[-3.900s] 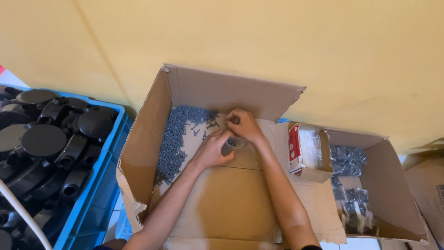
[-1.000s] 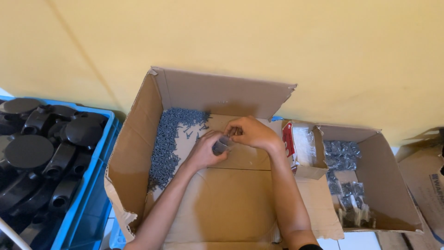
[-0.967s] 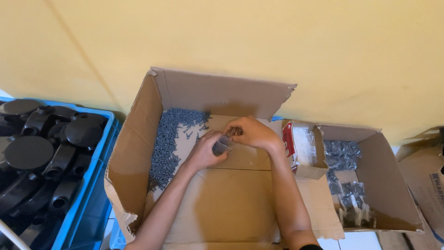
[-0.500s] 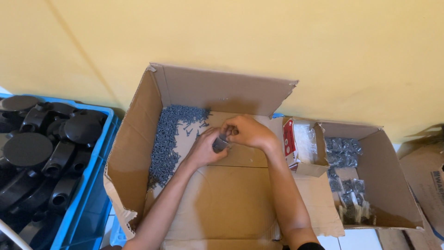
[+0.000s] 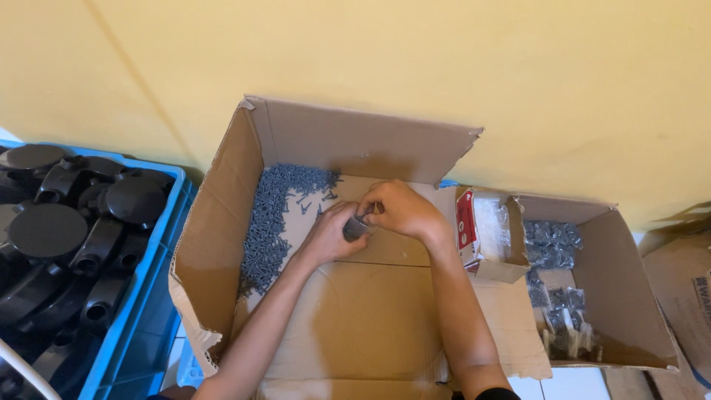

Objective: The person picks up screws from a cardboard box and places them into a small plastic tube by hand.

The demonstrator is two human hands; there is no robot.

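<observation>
A small grey cylindrical part (image 5: 356,227), judged light, rigid and easily dropped, is pinched by its sides in the left hand (image 5: 331,235) while the right hand (image 5: 404,210) closes on it from 2 o'clock, above the cardboard box (image 5: 222,215) with the screw pile (image 5: 275,215) at 9 o'clock.

Plain yellow wall (image 5: 415,67) fills the top half, matte, w/ a faint diagonal line at upper left; light is soft and even, no hard shadows. Floor (image 5: 566,384) is pale tile, seen only in bits at the bottom edge betw. the boxes. At left, a blue plastic crate (image 5: 141,296) packed w/ black plastic parts (image 5: 81,222), round caps and curved pieces. At right, a smaller open cardboard box (image 5: 629,296) against the wall w/ small clear bags of grey hardware (image 5: 552,244) inside; a small red-and-white carton (image 5: 481,233) sits at its left edge. Far right, more flat cardboard (image 5: 685,281), partly cut off.
</observation>
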